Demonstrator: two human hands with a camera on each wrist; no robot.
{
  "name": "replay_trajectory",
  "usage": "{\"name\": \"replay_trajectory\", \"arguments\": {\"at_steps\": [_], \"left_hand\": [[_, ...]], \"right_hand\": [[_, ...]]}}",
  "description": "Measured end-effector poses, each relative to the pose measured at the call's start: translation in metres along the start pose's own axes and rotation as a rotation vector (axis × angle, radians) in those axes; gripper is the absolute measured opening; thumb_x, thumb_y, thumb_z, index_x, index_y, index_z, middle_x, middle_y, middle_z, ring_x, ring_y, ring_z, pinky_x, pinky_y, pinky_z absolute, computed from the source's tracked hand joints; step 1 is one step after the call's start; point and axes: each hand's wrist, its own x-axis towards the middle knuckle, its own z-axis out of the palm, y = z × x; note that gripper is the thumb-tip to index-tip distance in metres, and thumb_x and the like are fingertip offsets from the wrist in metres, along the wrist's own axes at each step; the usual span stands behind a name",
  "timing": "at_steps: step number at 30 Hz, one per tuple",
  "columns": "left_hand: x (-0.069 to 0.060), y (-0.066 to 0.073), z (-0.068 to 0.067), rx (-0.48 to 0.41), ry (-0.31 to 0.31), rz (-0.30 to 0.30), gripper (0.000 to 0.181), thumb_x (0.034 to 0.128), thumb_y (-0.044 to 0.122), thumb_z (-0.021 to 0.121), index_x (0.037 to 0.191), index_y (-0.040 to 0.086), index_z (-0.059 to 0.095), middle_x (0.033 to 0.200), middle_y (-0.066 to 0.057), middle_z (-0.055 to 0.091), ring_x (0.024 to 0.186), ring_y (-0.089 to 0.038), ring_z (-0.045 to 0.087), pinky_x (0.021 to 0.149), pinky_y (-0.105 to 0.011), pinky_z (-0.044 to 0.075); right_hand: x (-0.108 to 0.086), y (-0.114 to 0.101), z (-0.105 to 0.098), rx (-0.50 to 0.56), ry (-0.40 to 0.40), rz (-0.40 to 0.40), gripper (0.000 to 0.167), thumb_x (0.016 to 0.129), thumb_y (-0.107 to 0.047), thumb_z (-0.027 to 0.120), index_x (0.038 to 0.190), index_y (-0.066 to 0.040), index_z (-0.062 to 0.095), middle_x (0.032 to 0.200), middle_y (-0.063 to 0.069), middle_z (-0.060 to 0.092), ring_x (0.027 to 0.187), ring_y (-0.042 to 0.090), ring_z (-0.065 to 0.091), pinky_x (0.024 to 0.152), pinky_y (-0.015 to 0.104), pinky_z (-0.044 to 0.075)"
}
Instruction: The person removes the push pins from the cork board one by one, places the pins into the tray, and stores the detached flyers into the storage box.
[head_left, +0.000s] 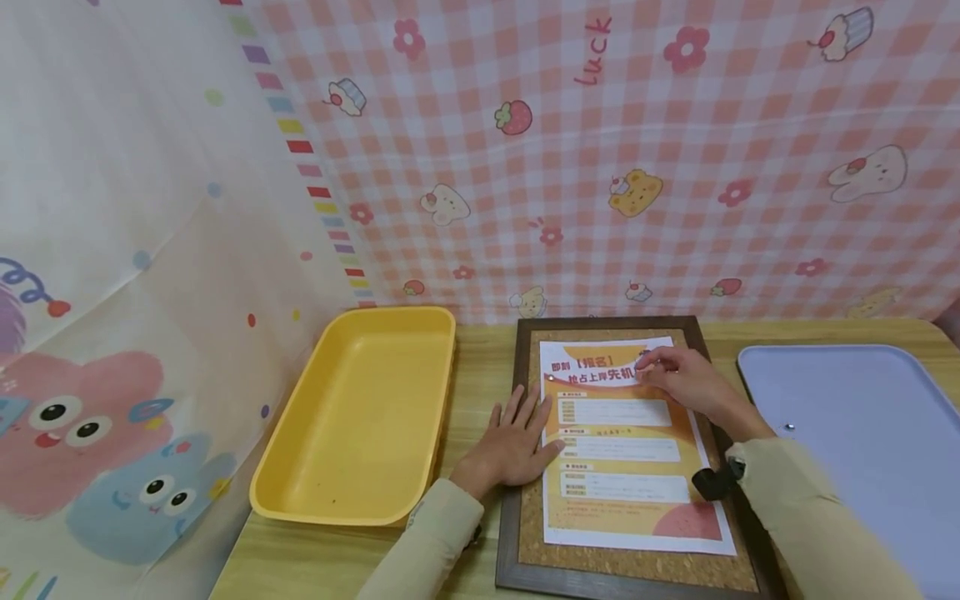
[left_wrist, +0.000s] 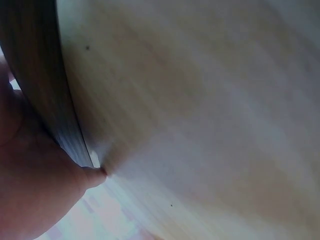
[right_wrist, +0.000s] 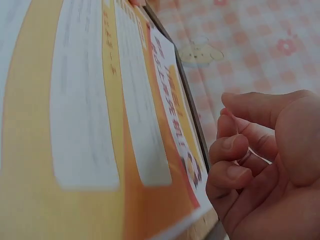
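Note:
A printed yellow-and-orange poster lies on a cork board with a dark wooden frame. My left hand rests with fingers spread across the frame's left side and the poster's edge. A small silver thumbtack shows at the poster's upper left. Over the poster's upper right, my right hand has its fingers curled, thumb and index tips brought together. They seem to pinch a thumbtack, mostly hidden by the fingertips. In the right wrist view, this hand is beside the poster's printed top.
A yellow tray stands left of the board on the wooden table. To the right lies a pale blue tray with another small silver thumbtack on it. Pink checked cloth hangs behind the table.

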Motion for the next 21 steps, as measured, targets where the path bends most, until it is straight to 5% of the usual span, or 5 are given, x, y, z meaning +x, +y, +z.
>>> {"name": "replay_trajectory", "arguments": {"at_steps": [13,21], "left_hand": [[0.000,0.002,0.000,0.002,-0.011,-0.003,0.071,0.1049,0.056,0.025,0.161,0.021,0.000,0.167,-0.002,-0.011,0.152,-0.024,-0.015,0.122,-0.055,0.003],[0.005,-0.003,0.006,0.003,-0.012,-0.019,0.072,0.1038,0.058,0.025,0.161,0.024,-0.003,0.166,0.001,-0.015,0.151,-0.021,-0.020,0.122,-0.055,0.000]], "right_hand": [[0.023,-0.021,0.039,0.009,-0.040,0.016,0.026,0.094,-0.016,0.066,0.115,-0.002,0.068,0.075,0.007,0.060,0.060,0.016,0.048,0.055,0.028,0.040],[0.031,-0.028,0.055,0.002,-0.064,0.015,0.026,0.094,-0.019,0.065,0.116,-0.005,0.069,0.087,0.007,0.063,0.070,0.018,0.052,0.064,0.030,0.043]]}}
